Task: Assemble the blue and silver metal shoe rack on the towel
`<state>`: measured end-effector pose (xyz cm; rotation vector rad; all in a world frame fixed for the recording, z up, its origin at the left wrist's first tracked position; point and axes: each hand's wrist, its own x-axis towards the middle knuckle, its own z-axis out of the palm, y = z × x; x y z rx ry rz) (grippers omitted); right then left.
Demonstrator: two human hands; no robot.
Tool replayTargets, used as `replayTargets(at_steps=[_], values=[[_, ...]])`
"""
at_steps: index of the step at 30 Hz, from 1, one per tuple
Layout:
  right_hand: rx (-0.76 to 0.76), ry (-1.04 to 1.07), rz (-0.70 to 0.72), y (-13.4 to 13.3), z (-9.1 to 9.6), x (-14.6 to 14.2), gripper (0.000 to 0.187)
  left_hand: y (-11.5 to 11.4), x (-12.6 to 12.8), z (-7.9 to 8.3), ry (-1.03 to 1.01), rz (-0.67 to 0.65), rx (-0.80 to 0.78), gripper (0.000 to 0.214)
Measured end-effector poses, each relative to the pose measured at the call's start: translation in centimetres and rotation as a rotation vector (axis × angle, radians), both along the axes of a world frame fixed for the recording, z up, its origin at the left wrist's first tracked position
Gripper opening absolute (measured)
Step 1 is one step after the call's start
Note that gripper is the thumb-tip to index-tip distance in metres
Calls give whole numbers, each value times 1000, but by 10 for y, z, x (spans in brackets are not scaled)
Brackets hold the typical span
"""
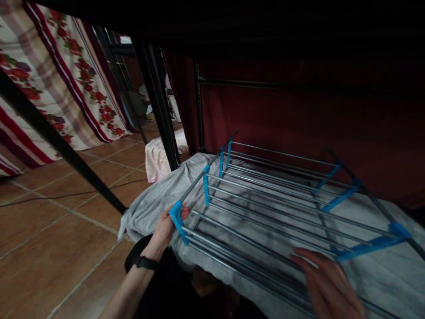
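Observation:
A rack of grey metal rods (265, 213) with blue plastic connectors (206, 188) lies on a grey blanket (151, 201). My left hand (167, 221) is closed around the rack's near left corner, at a blue connector (181, 226); its fingertips show past the connector. At the lower right, my right hand (327, 281) is slightly blurred, its fingers bent round a metal rod (242, 237) along the near side. That rod's left end stops short of the corner connector, close to my left fingers. The right thumb is hidden.
Black metal posts (159, 106) of a bunk frame stand at the left, with a dark overhang above. A dark red curtain (282, 119) hangs behind. Brown floor tiles (76, 248), a black cable (83, 193) and a flowered curtain (76, 79) lie to the left.

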<state>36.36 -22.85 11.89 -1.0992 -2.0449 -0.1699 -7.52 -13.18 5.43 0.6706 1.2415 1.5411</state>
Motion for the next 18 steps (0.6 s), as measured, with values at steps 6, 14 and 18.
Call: replayTargets(at_steps=[6, 14, 18], values=[[-54, -165, 203, 14, 9, -74, 44, -19, 19, 12, -53, 26, 61, 37], [-140, -344, -49, 27, 1, -97, 42, -17, 21, 47, -166, -168, -6, 55], [-308, -426, -152, 32, 9, -112, 33, -15, 20, 63, -86, -126, 47, 65]])
